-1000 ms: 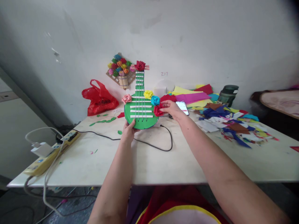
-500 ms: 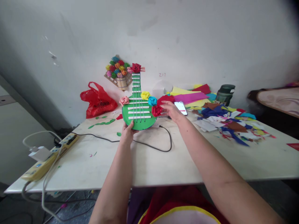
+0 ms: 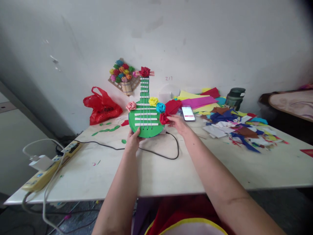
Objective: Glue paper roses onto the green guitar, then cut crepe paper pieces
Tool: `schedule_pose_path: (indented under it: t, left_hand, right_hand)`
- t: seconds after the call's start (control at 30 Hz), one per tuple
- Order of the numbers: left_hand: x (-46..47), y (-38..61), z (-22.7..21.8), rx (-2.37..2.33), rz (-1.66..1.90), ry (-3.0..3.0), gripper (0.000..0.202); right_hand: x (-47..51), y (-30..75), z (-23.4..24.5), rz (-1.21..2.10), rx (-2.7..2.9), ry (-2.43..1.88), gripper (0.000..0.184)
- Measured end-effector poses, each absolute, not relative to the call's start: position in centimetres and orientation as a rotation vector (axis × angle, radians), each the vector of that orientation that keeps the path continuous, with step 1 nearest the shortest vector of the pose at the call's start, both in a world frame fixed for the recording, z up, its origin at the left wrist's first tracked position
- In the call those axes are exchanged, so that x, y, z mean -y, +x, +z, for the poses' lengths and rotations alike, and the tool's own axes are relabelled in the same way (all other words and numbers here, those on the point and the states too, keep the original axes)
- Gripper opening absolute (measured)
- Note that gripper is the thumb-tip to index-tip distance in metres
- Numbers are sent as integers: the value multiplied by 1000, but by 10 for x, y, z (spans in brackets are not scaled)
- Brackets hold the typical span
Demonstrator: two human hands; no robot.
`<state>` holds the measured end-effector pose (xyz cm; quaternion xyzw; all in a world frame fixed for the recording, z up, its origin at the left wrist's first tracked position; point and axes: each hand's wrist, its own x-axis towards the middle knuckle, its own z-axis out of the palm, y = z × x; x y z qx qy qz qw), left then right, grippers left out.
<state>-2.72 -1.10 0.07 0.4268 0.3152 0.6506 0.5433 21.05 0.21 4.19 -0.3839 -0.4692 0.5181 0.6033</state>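
Observation:
A green paper lute (image 3: 146, 130) with white frets and dark strings stands upright in front of me. My left hand (image 3: 133, 140) grips its lower edge, thumb on the front. On its right rim sits a red paper flower (image 3: 163, 118), and my right hand (image 3: 178, 124) has its fingers closed at that flower; the fingertips are partly hidden. A blue paper flower (image 3: 160, 107) and a yellow one (image 3: 153, 101) run up the right shoulder. The left shoulder bears a pink paper flower (image 3: 131, 105), and another red flower (image 3: 144, 71) tops the neck.
Paper scraps (image 3: 234, 125) and coloured sheets (image 3: 198, 101) lie at right, by a dark bottle (image 3: 235, 98). A phone (image 3: 188, 113) leans behind my right hand. At left are a red bag (image 3: 104, 107) and power strip (image 3: 39, 178). A black cable (image 3: 156, 154) crosses the table.
My right hand has come slightly lower, its fingers drawing closer together at the red flower. The lute has shifted a little to the right in view; my left hand keeps its grip.

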Motion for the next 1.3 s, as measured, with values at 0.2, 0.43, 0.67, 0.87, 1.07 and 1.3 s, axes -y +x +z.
schedule_pose_path:
  t: [0.2,0.43,0.67,0.87,1.07,1.3]
  left_hand:
    - [10,-28,-1,-746,1513,1056,45]
    - [10,-27,-1,-753,1509,1041,47]
    - [11,-27,0,-750,1501,1042,48]
    - [11,-28,-1,-743,1485,1063,50]
    - [12,-26,1,-745,1479,1072,50]
    - [14,-26,2,-746,1481,1057,47]
  right_hand:
    - [-5,211,39,1204,1100,-885,23]
    - [-6,210,37,1166,1098,-915,22]
    - [-5,208,39,1132,1076,-978,21]
    - [-6,209,38,1146,1064,-980,21]
    - [-6,208,38,1135,1033,-1022,18]
    - [-6,207,40,1128,1029,-1027,19]
